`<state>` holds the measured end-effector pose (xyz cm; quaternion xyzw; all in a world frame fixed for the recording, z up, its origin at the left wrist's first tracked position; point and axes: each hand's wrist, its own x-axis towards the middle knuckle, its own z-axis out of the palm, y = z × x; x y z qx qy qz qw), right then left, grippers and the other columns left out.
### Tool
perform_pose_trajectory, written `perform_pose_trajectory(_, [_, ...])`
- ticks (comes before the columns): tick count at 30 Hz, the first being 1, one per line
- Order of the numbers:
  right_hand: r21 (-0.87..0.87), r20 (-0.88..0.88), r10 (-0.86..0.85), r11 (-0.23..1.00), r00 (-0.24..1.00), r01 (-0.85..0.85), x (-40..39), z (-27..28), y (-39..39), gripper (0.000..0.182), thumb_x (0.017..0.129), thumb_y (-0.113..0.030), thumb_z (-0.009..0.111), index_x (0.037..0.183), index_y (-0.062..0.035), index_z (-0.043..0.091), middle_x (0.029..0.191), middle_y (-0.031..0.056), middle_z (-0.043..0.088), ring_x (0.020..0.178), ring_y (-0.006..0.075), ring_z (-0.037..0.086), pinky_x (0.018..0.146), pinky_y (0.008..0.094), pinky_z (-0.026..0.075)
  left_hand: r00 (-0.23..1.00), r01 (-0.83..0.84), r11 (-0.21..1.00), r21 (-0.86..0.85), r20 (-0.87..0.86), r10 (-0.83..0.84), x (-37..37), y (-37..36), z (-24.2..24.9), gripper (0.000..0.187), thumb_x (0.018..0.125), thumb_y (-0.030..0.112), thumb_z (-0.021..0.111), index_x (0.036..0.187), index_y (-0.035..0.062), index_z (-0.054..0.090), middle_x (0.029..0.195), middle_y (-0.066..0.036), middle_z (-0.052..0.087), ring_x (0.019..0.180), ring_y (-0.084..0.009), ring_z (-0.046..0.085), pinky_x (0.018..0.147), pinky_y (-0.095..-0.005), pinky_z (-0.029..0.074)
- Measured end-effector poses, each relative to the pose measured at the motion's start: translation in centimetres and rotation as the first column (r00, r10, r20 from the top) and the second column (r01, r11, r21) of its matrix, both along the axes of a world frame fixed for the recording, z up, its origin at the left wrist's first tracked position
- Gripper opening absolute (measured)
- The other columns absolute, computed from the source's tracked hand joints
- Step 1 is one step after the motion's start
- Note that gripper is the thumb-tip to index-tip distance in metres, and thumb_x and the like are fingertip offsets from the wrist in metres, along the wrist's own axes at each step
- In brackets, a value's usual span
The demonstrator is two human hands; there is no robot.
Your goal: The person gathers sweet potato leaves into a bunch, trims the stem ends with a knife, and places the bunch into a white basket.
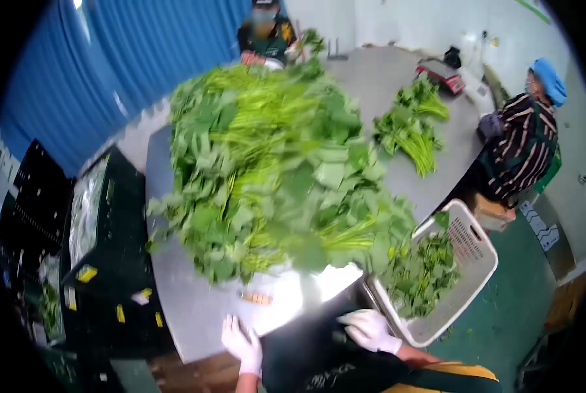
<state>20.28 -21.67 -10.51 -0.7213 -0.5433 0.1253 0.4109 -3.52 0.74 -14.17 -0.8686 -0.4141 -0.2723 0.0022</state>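
Note:
My left hand (242,344), in a white glove, is at the near edge of the metal table (195,314). Its fingers are apart and it holds nothing. A small tool with a wooden handle (256,298) lies just beyond it on the table; its other end is hard to make out. My right hand (370,330), also gloved, is in front of my dark apron (306,354), beside the basket. Its fingers stretch leftward, and I see nothing in them. A large heap of leafy green vegetables with long stems (254,150) covers much of the table ahead, partly blurred.
A pale plastic basket (483,262) with loose leaves (424,278) stands at right. Smaller bunches (414,141) and a red scale (441,75) are farther back. One person (267,39) is across the table, another (525,141) at right. Dark crates (109,262) stand at left.

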Motion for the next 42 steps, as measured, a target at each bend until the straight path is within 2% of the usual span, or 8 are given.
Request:
perform_pose_trajectory(5, [-0.403,0.485,0.636,0.772,0.6,-0.492,-5.8,-7.8,4.6,0.039,0.089,-0.033,0.051,0.125,-0.02,0.051,0.133,0.0038,0.045,0.123,0.0225,0.04,0.09,0.0398,0.038,0.994,0.074,0.996,-0.045,0.09,-0.069,-0.1,0.8,0.8,0.05,0.074,0.015,0.065,0.12,0.0009,0.049,0.128,-0.02,0.047,0.116,-0.0389,0.044,0.099,-0.0472,0.033])
perform_pose_trajectory(7, [-0.31,0.258,0.492,0.857,0.831,-0.411,-2.4,-7.5,4.4,0.033,0.082,-0.04,0.057,0.106,-0.0169,0.063,0.122,0.0078,0.053,0.118,0.0264,0.044,0.091,0.0444,0.038,0.99,0.101,0.994,-0.038,0.104,-0.097,-0.3,1.4,1.4,0.05,0.074,0.014,0.065,0.12,0.002,0.05,0.128,-0.02,0.047,0.115,-0.0393,0.045,0.098,-0.0475,0.034])
perform_pose_trajectory(9, [-0.307,0.397,0.095,0.951,0.913,0.034,3.2,-8.2,1.2,0.029,0.08,-0.036,0.059,0.098,-0.0152,0.067,0.113,0.0096,0.058,0.11,0.0277,0.051,0.092,0.0453,0.037,0.977,0.178,0.984,0.014,0.115,-0.179,-0.3,2.1,2.5,0.043,0.071,0.004,0.062,0.114,0.0029,0.055,0.124,-0.019,0.052,0.108,-0.0362,0.051,0.092,-0.0438,0.041])
perform_pose_trajectory(12, [-0.55,0.779,-0.144,0.309,0.61,0.776,13.8,-13.2,-7.8,0.022,0.075,-0.027,0.064,0.086,-0.0087,0.069,0.093,0.0168,0.065,0.089,0.0279,0.061,0.077,0.0432,0.045,0.945,0.31,0.951,0.011,0.108,-0.31,1.1,3.3,3.2,0.042,0.07,-0.001,0.059,0.112,0.0041,0.058,0.119,-0.017,0.057,0.1,-0.0339,0.057,0.084,-0.0402,0.047])
perform_pose_trajectory(21, [-0.148,-0.09,-0.342,0.933,0.935,0.327,4.5,1.5,0.4,0.037,0.083,-0.025,0.06,0.117,-0.0097,0.06,0.109,0.0159,0.063,0.098,0.0306,0.061,0.085,0.0338,0.048,0.901,0.391,0.92,0.037,-0.219,-0.374,6.6,4.8,3.7,0.024,0.077,0.012,0.054,0.101,0.0097,0.06,0.092,-0.01,0.058,0.078,-0.0256,0.057,0.066,-0.0375,0.045])
perform_pose_trajectory(26, [0.03,-0.968,-0.06,0.937,0.244,0.349,5.8,-0.3,4.2,0.05,0.091,-0.023,0.057,0.129,0.0053,0.044,0.12,0.0158,0.057,0.101,0.0217,0.06,0.08,0.0262,0.048,0.914,0.324,0.946,0.033,-0.27,-0.303,2.5,5.3,4.0,0.021,0.078,0.013,0.056,0.098,0.0088,0.059,0.093,-0.009,0.058,0.084,-0.0247,0.057,0.071,-0.0368,0.043])
perform_pose_trajectory(38, [0.038,-0.941,0.235,0.786,-0.242,0.617,9.8,-3.5,8.3,0.045,0.086,-0.034,0.065,0.118,-0.0046,0.052,0.114,0.0124,0.059,0.098,0.0279,0.056,0.084,0.037,0.048,0.652,0.758,0.65,-0.054,0.076,-0.754,23.5,0.5,7.4,0.084,0.064,0.022,0.077,0.134,-0.0029,0.036,0.13,-0.019,0.045,0.122,-0.0318,0.043,0.105,-0.0388,0.032])
perform_pose_trajectory(42, [0.06,-0.837,0.36,0.81,-0.413,0.584,9.4,-2.3,7.5,0.059,0.084,-0.043,0.065,0.12,-0.0001,0.049,0.117,0.0177,0.056,0.105,0.0294,0.055,0.087,0.0399,0.047,0.66,0.58,0.709,-0.402,-0.278,-0.698,29.7,-0.3,11.3,0.108,0.053,0.037,0.084,0.138,-0.0025,0.029,0.132,-0.018,0.043,0.124,-0.0322,0.04,0.107,-0.0428,0.029])
